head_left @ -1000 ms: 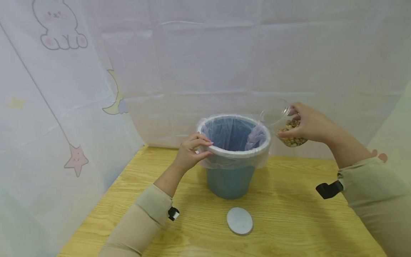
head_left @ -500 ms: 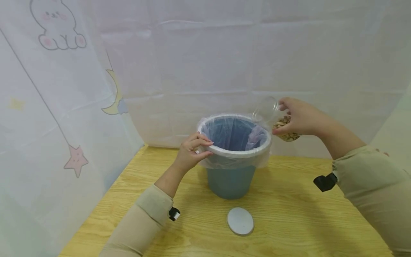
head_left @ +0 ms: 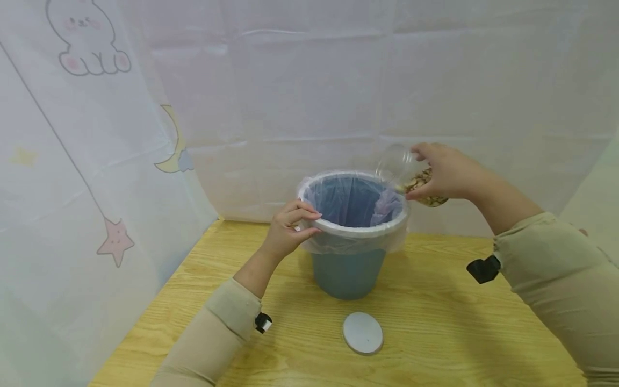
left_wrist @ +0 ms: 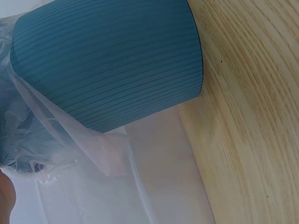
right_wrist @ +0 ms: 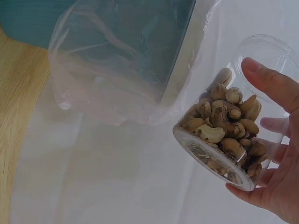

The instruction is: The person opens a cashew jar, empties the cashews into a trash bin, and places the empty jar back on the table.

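Observation:
A blue ribbed trash bin [head_left: 348,274] stands upright on the table, lined with a thin translucent bag [head_left: 314,244] folded over its white rim [head_left: 358,232]. My left hand [head_left: 288,228] pinches the left side of that rim, thumb below and fingers above. In my right hand [head_left: 445,172] is a clear lidless jar [right_wrist: 189,149], gripped around its side. The jar tilts, its mouth pointing left above the bin's right edge. Brown nut shells or nuts [right_wrist: 229,121] lie heaped in its lower part. Only a bit of the left hand shows in the left wrist view.
A round white lid [head_left: 362,333] lies flat on the wood-grain table [head_left: 425,322], in front of the bin. Behind the bin hangs a pale creased sheet [head_left: 309,107]. Another sheet with cartoon prints [head_left: 116,236] hangs at the left.
My right hand has moved left and slightly up with the jar, bringing its mouth over the bin's right rim. The jar has tipped further. My left hand has stayed at the rim.

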`<act>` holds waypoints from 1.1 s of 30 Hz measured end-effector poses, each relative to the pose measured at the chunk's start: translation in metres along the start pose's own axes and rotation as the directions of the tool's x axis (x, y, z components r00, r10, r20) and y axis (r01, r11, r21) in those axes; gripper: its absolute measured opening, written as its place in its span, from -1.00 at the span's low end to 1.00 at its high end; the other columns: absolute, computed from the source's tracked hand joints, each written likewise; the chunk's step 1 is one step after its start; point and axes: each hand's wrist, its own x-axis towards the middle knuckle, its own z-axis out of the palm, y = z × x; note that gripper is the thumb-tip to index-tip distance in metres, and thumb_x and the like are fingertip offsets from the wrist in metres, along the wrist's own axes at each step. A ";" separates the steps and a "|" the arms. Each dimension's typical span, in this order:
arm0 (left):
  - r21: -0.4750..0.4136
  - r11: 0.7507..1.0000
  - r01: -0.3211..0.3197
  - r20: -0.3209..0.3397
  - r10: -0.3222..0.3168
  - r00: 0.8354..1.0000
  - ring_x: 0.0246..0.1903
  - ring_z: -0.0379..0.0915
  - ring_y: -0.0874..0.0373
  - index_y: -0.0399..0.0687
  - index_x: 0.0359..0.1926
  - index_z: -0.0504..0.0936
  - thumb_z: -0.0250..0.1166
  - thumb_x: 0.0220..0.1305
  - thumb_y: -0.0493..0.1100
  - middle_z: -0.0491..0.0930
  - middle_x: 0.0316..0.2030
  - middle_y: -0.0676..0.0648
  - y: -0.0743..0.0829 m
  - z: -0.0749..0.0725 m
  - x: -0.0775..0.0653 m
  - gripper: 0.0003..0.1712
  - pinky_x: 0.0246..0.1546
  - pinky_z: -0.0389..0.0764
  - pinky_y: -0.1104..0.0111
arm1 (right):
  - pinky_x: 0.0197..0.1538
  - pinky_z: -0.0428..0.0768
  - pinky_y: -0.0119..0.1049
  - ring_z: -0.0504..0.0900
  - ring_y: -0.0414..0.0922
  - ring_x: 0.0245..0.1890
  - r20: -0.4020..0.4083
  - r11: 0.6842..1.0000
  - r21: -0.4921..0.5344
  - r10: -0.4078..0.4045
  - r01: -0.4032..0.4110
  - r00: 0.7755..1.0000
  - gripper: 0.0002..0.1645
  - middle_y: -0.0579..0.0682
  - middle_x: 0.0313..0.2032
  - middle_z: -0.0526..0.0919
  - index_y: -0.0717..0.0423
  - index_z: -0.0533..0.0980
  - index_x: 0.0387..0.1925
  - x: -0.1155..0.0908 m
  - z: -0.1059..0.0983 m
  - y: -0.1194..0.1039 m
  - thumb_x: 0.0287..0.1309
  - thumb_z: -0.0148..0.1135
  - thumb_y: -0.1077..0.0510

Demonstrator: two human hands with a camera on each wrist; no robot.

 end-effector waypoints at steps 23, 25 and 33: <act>0.017 1.000 0.013 0.005 -0.013 1.000 -0.21 0.45 0.07 -0.20 -0.28 0.67 0.47 -0.21 -0.38 0.54 -0.28 -0.10 -0.028 0.004 -0.012 -0.66 -0.17 0.52 0.34 | 0.07 0.26 0.25 0.26 0.32 0.11 0.021 0.983 -0.178 -0.032 0.035 0.999 0.24 0.31 0.18 0.25 0.16 0.01 0.35 0.006 -0.002 -0.011 -0.26 0.45 -0.23; 0.020 1.000 0.015 0.002 -0.015 1.000 -0.22 0.45 0.05 -0.22 -0.29 0.67 0.47 -0.24 -0.40 0.54 -0.29 -0.11 -0.027 0.004 -0.011 -0.65 -0.17 0.52 0.35 | 0.07 0.26 0.26 0.26 0.33 0.10 0.024 0.981 -0.193 -0.032 0.036 0.999 0.25 0.33 0.19 0.23 0.16 0.01 0.35 0.007 -0.002 -0.012 -0.27 0.45 -0.23; 0.016 1.000 -0.020 -0.008 0.020 1.000 -0.27 0.44 -0.03 -0.34 -0.34 0.64 0.46 -0.30 -0.50 0.51 -0.34 -0.21 -0.006 0.001 -0.002 -0.65 -0.21 0.52 0.35 | 0.05 0.27 0.27 0.25 0.36 0.09 0.042 0.968 -0.247 -0.036 0.045 0.998 0.26 0.35 0.21 0.19 0.12 0.00 0.36 0.008 -0.003 -0.014 -0.27 0.44 -0.26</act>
